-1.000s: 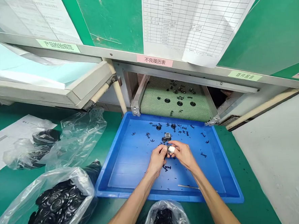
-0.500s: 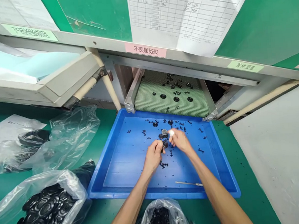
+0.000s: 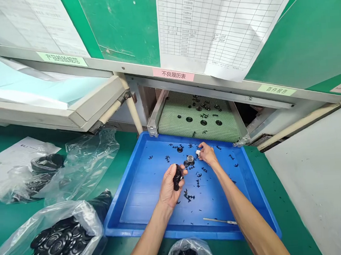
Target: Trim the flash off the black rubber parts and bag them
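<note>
My left hand (image 3: 167, 189) is closed around several black ring-shaped discs (image 3: 177, 178), turned palm up over the blue tray (image 3: 128, 199). Up and to the right, my right hand (image 3: 208, 155) reaches over the far part of the tray, its fingers pinched together. A white cover wraps one of its fingertips, and I cannot make out what lies between the fingers. Just left of that hand is a small cluster of black discs (image 3: 190, 159), one with a pale ring. Another black disc (image 3: 179, 150) lies farther back. Small black branched scraps (image 3: 189, 195) are scattered across the tray.
Behind the tray, a green conveyor belt (image 3: 170, 125) carries more discs and scraps. A thin pointed tool (image 3: 219, 220) lies near the tray's front edge. Open plastic bags of black discs (image 3: 56, 246) stand at left and front. A paper-laden rack (image 3: 96, 97) overhangs the left.
My left hand has drawn nearer and turned up, showing the discs in it. A disc beside it has left the tray. My right hand has shifted farther back and right, and the view has tilted up.
</note>
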`<state>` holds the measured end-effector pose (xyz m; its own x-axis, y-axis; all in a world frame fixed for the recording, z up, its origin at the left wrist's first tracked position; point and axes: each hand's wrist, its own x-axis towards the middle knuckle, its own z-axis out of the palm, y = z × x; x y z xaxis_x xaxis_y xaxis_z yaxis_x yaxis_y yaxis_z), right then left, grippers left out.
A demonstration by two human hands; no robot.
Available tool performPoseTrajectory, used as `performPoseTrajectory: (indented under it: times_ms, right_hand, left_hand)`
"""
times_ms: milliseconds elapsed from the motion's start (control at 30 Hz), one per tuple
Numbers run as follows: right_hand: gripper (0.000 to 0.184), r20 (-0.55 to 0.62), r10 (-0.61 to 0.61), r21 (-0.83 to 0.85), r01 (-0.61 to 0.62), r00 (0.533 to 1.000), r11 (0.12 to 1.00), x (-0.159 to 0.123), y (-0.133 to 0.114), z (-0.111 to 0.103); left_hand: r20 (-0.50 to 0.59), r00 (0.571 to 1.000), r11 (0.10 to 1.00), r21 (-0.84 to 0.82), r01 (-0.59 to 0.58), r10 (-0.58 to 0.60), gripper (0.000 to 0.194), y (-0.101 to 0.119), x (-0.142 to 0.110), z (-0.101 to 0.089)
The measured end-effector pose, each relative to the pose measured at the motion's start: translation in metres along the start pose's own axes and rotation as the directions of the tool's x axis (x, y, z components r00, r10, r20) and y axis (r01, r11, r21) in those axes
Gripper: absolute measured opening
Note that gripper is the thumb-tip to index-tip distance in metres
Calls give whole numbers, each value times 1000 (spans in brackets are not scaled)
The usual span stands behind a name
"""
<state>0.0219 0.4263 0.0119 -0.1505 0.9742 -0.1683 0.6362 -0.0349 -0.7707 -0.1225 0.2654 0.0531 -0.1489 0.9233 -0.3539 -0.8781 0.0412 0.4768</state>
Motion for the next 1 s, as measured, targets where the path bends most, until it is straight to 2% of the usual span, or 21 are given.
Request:
performPoseTrajectory:
  times_ms: [100,167,267,400,500,567,700,800,900,1000]
  right_hand:
    - [33,50,-6,143,-1,999,990,-23,1,-6]
    - [30,76,-23,208,7,997,978,-42,-1,-7]
    - [28,94,-77,263,50,993,963,-72,-9,-6]
    - [24,101,-169,274,136,980,952,-106,-23,-1]
    - [16,129,-229,249,192,965,949,-119,-31,0]
    - [12,138,-253,214,221,957,952,-121,-36,0]
    - [14,86,-234,152,220,968,964,-117,-44,6]
    - [18,100,-238,91,229,966,969,-111,-46,5]
    - [21,94,-256,-7,257,962,966,-95,-47,-22]
    - [30,-109,-298,-168,278,948,946,-60,-54,-69]
  left_hand:
    - [-70,996,996,-74,56,-61,16,1,4,-1]
    - [-76,992,994,-55,97,-101,17,0,6,-1]
    - [-57,994,985,139,105,-98,22,-8,6,-2]
    - [18,1000,888,459,-5,-4,38,-22,5,-3]
    - [41,997,794,604,-74,62,41,-27,5,-4]
    - [55,995,759,643,-102,87,41,-26,4,-3]
    - [120,984,785,593,-178,132,40,-22,1,0]
    - [123,987,803,576,-157,105,39,-17,0,1]
    - [48,997,882,464,-80,65,37,-13,1,0]
    - [-22,999,979,200,29,-25,27,-10,4,1]
